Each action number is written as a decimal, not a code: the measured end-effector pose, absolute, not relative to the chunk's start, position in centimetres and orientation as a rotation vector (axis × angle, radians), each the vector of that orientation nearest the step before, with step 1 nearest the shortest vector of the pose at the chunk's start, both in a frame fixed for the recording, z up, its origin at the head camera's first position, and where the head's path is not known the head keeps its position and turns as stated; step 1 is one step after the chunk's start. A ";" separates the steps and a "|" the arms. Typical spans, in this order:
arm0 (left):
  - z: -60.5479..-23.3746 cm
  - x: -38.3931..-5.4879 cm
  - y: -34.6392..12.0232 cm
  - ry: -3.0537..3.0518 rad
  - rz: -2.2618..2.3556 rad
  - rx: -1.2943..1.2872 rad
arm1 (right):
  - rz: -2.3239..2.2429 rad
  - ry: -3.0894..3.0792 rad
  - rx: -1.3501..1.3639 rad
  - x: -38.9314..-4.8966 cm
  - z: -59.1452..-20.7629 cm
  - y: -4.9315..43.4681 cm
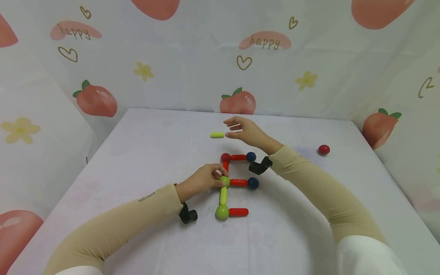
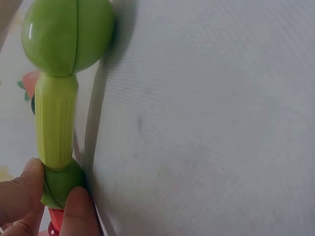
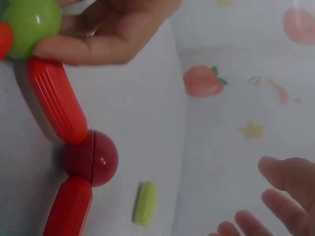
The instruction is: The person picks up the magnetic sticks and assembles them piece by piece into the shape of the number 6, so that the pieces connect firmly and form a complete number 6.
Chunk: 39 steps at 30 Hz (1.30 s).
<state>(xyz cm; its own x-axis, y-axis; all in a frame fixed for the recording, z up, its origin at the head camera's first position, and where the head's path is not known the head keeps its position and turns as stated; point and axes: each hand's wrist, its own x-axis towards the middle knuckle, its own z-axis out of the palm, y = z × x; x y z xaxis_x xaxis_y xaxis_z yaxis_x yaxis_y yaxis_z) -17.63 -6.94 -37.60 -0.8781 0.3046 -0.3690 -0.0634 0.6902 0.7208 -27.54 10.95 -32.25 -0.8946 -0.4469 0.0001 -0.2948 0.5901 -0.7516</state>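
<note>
My left hand (image 1: 210,176) pinches the middle green ball (image 1: 225,181) of an E-like figure of sticks and balls. In the left wrist view, thumb and fingertips lie on either side of this ball. A yellow-green stick (image 2: 56,123) joins it to a larger-looking green ball (image 2: 68,37). The figure's other end has a red ball (image 3: 92,158). Red sticks branch rightward, two of them ending in blue balls (image 1: 253,183); the front red stick (image 1: 238,212) has a bare end. My right hand (image 1: 245,130) hovers beyond the figure, fingers apart and holding nothing, beside a loose yellow-green stick (image 1: 217,135).
A loose red ball (image 1: 324,149) lies at the right of the white table (image 1: 144,152). A black wrist mount (image 1: 188,214) hangs at the left cuff, and another black mount (image 1: 260,165) at the right overlaps the area near the blue balls. A fruit-print cloth (image 1: 192,57) hangs behind.
</note>
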 end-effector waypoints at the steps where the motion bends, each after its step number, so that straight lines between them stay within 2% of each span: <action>1: -37.6 -17.6 -6.9 2.434 1.062 0.185 | -1.205 2.626 -0.597 -27.9 -32.4 10.7; 15: -37.6 -17.6 -7.1 2.437 1.076 0.203 | -1.354 2.586 -0.425 -31.7 -35.5 8.4; 29: -37.6 -17.6 -7.1 2.432 1.093 0.222 | -0.969 2.584 -0.535 -32.9 -37.6 7.2; 39: -37.6 -17.6 -7.0 2.427 1.111 0.211 | -1.043 2.594 -0.518 -33.6 -38.5 7.4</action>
